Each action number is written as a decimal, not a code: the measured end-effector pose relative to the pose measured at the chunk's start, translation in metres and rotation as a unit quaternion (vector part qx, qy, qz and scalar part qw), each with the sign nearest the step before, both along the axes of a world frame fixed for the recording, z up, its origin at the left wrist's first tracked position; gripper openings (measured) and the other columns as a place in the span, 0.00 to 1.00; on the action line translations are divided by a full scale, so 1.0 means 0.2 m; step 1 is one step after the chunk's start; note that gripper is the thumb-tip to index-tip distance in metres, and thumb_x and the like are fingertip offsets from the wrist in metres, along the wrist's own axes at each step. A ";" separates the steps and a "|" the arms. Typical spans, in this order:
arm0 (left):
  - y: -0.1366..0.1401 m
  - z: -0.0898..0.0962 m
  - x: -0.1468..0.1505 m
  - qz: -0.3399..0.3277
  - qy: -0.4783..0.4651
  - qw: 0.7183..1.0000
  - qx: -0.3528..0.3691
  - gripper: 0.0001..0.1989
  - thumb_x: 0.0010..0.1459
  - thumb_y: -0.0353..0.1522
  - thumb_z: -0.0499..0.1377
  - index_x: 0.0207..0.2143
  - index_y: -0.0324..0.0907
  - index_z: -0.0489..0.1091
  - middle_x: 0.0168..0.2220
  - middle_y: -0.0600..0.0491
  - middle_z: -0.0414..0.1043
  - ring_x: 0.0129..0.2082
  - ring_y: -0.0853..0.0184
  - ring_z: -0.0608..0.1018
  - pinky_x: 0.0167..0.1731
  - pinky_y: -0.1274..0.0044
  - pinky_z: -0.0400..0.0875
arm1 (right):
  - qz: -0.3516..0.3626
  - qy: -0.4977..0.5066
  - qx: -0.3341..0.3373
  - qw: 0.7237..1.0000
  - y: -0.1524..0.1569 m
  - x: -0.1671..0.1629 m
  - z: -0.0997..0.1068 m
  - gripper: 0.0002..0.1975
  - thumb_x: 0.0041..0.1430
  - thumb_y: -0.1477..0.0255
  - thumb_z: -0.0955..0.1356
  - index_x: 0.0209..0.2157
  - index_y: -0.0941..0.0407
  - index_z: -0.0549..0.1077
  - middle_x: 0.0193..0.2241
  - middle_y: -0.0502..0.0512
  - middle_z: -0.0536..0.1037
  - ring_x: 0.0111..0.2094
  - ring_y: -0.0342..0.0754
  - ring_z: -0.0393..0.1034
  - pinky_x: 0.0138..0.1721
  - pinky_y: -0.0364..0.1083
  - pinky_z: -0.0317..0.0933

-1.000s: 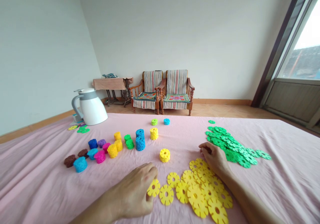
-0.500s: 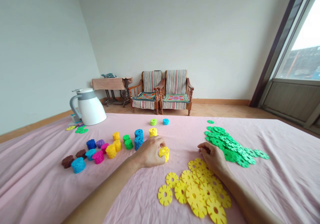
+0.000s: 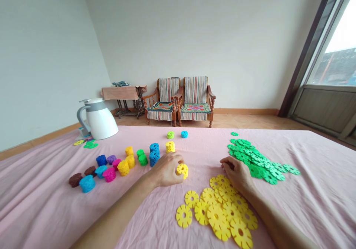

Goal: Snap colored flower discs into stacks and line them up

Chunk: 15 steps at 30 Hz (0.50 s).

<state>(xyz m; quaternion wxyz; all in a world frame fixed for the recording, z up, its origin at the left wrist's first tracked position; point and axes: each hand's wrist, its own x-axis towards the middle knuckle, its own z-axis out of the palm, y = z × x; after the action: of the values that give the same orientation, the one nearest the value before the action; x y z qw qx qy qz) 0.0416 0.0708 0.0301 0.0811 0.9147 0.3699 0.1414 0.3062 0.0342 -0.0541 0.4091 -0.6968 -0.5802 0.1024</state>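
My left hand (image 3: 168,170) is closed around a short stack of yellow notched discs (image 3: 182,170) on the cloth, thumb and fingers on its side. Just behind it stands another yellow stack (image 3: 170,147). My right hand (image 3: 236,171) is held with its fingers curled together, and no disc shows in them. It hovers between a loose heap of yellow flower-shaped discs (image 3: 217,216) and a spread heap of green discs (image 3: 250,156). Left of my left hand stand blue stacks (image 3: 154,154) and green stacks (image 3: 142,158).
More stacks in yellow, pink (image 3: 109,174), light blue (image 3: 87,183), purple and brown (image 3: 75,180) stand to the left. A white jug (image 3: 101,121) is at the far left on the pink cloth (image 3: 150,219). Small lime (image 3: 170,135) and blue (image 3: 184,134) stacks sit at the back.
Both hands stay almost where they were. The top of the yellow stack in my left hand tips slightly more toward me. The view shifts a little.
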 end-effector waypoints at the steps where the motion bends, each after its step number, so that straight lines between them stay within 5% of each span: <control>1: -0.01 0.01 0.00 -0.005 -0.008 1.000 0.003 0.14 0.41 0.28 0.57 0.34 0.42 0.66 0.35 0.52 0.67 0.38 0.62 0.69 0.38 0.75 0.63 | 0.000 0.000 -0.001 1.000 0.00 0.00 0.00 0.12 0.50 0.69 0.60 0.30 0.54 0.74 0.25 0.50 0.77 0.28 0.46 0.70 0.31 0.43 0.60; 8: -0.21 0.02 -0.01 -0.092 0.037 0.992 -0.082 0.14 0.41 0.33 0.61 0.33 0.44 0.64 0.34 0.55 0.65 0.32 0.66 0.69 0.32 0.78 0.63 | 0.002 0.004 -0.005 1.000 -0.01 0.00 0.02 0.12 0.50 0.69 0.60 0.31 0.54 0.74 0.25 0.50 0.78 0.27 0.46 0.70 0.30 0.42 0.60; 15: -0.28 -0.07 0.05 -0.035 0.060 0.994 -0.086 0.10 0.40 0.28 0.56 0.29 0.43 0.60 0.33 0.52 0.65 0.33 0.64 0.69 0.34 0.76 0.65 | 0.002 0.001 -0.002 1.000 -0.01 0.00 0.01 0.12 0.49 0.69 0.60 0.30 0.54 0.74 0.25 0.50 0.78 0.27 0.47 0.70 0.30 0.42 0.60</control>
<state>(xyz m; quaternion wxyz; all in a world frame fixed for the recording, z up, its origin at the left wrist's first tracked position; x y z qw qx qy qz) 0.0524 0.0146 0.0159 0.1418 0.9234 0.3529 0.0514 0.3055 0.0331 -0.0513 0.4081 -0.6961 -0.5811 0.1057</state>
